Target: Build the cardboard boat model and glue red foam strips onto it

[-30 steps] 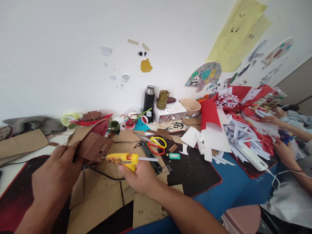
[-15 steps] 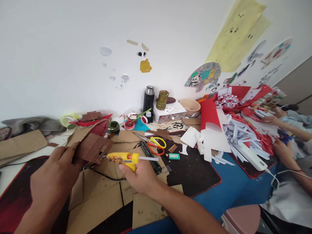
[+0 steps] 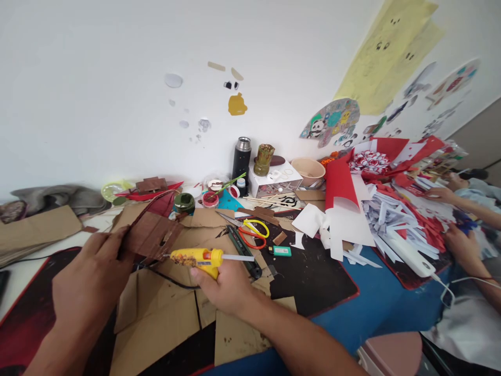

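My left hand (image 3: 94, 277) grips a brown cardboard model (image 3: 151, 235) by its left side, with the fingers closed on it. The model has a raised, rope-like edge and a dark red panel. My right hand (image 3: 230, 290) is wrapped around a yellow hot glue gun (image 3: 199, 258), a white glue stick (image 3: 238, 257) poking out of its back. The gun's nozzle points left and is at the model's right edge; whether it touches cannot be told. Below both hands lie cardboard sheets (image 3: 164, 318). Scissors (image 3: 254, 233) with yellow and red handles rest beyond the gun, beside a dark green utility knife (image 3: 242, 250).
A black flask (image 3: 241, 159), a white box (image 3: 274, 180) and paint jars (image 3: 183, 202) stand along the wall. To the right lie a red paper roll (image 3: 341, 185), white paper strips (image 3: 395, 219) and another glue gun (image 3: 410, 256). Another person's hands (image 3: 464, 243) work at far right.
The view has shifted slightly, so everything appears a little to the right. Both hands keep their hold, and the glue gun stays at the model's edge.
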`<action>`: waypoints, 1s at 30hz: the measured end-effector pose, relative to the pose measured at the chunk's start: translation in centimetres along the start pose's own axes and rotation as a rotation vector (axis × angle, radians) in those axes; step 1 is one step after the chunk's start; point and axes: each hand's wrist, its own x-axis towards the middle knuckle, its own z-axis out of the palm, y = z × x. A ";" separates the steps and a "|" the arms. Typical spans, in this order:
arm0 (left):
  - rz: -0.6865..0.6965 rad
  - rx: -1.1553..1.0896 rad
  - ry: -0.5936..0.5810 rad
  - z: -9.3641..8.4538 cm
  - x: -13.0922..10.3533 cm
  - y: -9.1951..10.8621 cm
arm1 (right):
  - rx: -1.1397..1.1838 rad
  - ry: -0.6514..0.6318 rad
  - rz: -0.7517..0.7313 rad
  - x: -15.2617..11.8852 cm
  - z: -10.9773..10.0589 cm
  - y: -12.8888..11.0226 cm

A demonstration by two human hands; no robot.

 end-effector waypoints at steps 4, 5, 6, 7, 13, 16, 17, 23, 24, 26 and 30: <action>-0.008 -0.021 0.009 -0.1 0.1 0.1 | -0.033 -0.006 0.010 -0.1 0.0 -0.1; -0.005 -0.025 0.013 -0.1 0.1 0.1 | -0.040 -0.006 0.012 -0.1 0.0 -0.1; -0.005 -0.028 0.015 -0.1 0.1 0.1 | -0.044 -0.008 0.016 -0.1 0.1 -0.1; -0.006 -0.029 0.016 -0.1 0.1 0.1 | -0.047 -0.011 0.022 -0.1 0.1 0.0; 0.000 -0.032 0.029 0.1 0.0 -0.2 | -0.017 -0.043 0.019 -0.1 0.1 -0.2; 0.024 -0.016 0.039 0.3 0.0 -0.2 | -0.002 -0.045 0.031 -0.1 0.1 -0.4; 0.031 -0.016 0.046 0.3 0.0 -0.2 | 0.003 -0.047 0.037 0.0 0.1 -0.4; 0.038 -0.019 0.070 0.7 -0.1 -0.6 | 0.042 -0.039 0.030 0.0 0.2 -0.4; 0.038 -0.021 0.065 0.7 -0.1 -0.6 | 0.048 -0.041 0.026 0.0 0.2 -0.4; 0.036 -0.022 0.045 0.6 -0.1 -0.6 | 0.054 -0.047 0.024 0.0 0.2 -0.4; 0.009 -0.068 -0.014 -0.1 -0.1 -0.3 | 0.066 -0.039 -0.010 0.0 0.3 -0.3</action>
